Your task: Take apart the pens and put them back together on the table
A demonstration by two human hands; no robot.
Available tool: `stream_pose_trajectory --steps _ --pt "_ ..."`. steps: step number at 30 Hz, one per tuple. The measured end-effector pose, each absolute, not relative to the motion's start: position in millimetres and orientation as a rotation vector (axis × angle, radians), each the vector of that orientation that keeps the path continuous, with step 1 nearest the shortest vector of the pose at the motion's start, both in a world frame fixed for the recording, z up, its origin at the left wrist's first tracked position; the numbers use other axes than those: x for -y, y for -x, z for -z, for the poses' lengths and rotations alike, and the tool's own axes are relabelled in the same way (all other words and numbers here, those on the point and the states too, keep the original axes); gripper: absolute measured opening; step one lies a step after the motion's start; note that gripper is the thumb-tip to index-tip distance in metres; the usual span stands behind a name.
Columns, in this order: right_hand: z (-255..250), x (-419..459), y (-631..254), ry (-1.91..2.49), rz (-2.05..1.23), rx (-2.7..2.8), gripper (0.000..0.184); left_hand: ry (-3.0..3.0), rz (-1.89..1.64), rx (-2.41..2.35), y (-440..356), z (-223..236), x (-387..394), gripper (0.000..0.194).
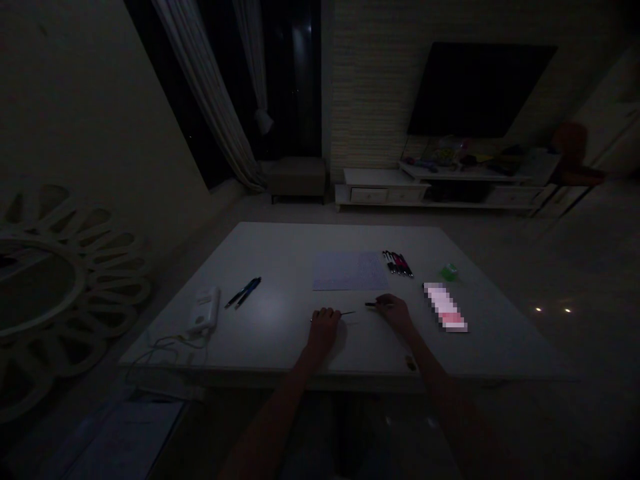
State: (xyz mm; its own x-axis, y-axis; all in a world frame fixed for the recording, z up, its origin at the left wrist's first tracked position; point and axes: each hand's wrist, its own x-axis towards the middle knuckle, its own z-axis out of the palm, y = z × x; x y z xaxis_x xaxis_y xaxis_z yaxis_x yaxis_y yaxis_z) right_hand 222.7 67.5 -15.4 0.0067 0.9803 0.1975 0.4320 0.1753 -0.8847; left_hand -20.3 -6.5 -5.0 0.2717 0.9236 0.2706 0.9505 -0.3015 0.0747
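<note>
Over the near middle of the white table [280, 257], my left hand [324, 328] is closed around a slim pen [347, 313], whose thin dark end sticks out to the right. Most of that pen is hidden by my fingers. A short gap separates it from my right hand [394, 312], which pinches a short dark piece like a pen cap [371, 305] pointing left. Dim light hides its exact kind. Just beyond both hands lies a sheet of paper [349, 272] with faint writing. Several pens [399, 265] lie side by side at its right.
Two pens [244, 292] rest on the left, near a white box-shaped device [205, 309] with cables [170, 343]. To the right are a lit phone [444, 307] and a green item [449, 271]. A small dark object [411, 363] sits at the front edge.
</note>
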Motion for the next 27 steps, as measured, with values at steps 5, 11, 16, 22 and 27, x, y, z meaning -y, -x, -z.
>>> stream_pose_trajectory --steps 5,11,16,22,27 --pt "17 -88 -174 1.354 -0.71 1.685 0.022 2.397 0.41 1.795 21 7 7 0.018" --pt "17 -83 -167 1.355 -0.705 1.667 0.021 2.401 0.426 1.789 21 5 8 0.019" --pt "6 -58 -161 1.24 -0.741 1.865 0.016 2.406 0.393 1.781 21 4 7 0.018" --pt "2 -45 -168 1.263 -0.752 1.904 0.008 2.409 0.389 1.788 20 5 8 0.018" --pt "16 -52 -192 1.412 -0.616 1.767 0.014 2.421 0.377 1.812 20 2 8 0.017"
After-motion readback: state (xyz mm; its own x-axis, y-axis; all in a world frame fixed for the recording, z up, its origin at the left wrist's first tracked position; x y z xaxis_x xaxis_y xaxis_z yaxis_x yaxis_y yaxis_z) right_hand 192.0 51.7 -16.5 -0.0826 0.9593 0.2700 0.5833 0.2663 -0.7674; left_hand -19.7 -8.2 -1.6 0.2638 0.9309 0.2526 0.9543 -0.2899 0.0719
